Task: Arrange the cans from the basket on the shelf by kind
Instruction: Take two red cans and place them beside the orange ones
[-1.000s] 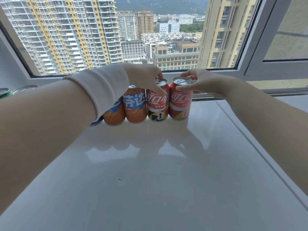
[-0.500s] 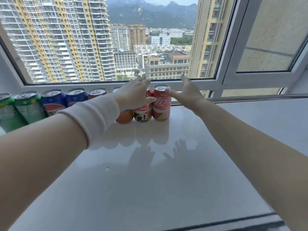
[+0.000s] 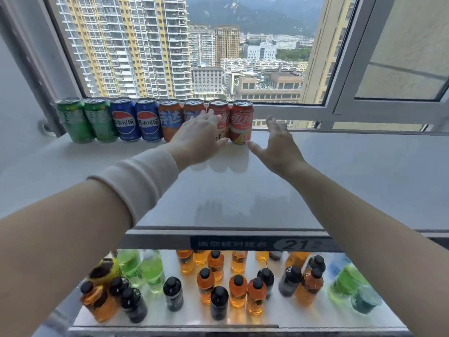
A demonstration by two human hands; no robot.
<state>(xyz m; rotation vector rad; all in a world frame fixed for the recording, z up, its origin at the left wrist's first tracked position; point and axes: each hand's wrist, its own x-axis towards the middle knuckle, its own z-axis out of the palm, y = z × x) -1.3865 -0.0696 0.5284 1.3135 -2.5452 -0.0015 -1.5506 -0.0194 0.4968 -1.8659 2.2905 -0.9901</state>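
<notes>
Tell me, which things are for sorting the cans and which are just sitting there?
For the job: green metal cans, blue metal cans, orange metal cans, red metal cans, white shelf top, left hand, right hand.
Just there: black-capped plastic drink bottles on the lower shelf, blue label strip, grey window frame.

Standing upright in one tight row at the back edge of the shelf (image 3: 340,171), upper left of frame, left to right: two green cans (image 3: 75,120), two blue cans (image 3: 125,121), two orange cans (image 3: 170,120), two red cans (image 3: 241,122).

White shelf (image 3: 340,181): eight cans (image 3: 148,120) in row (paired by colour).
</notes>
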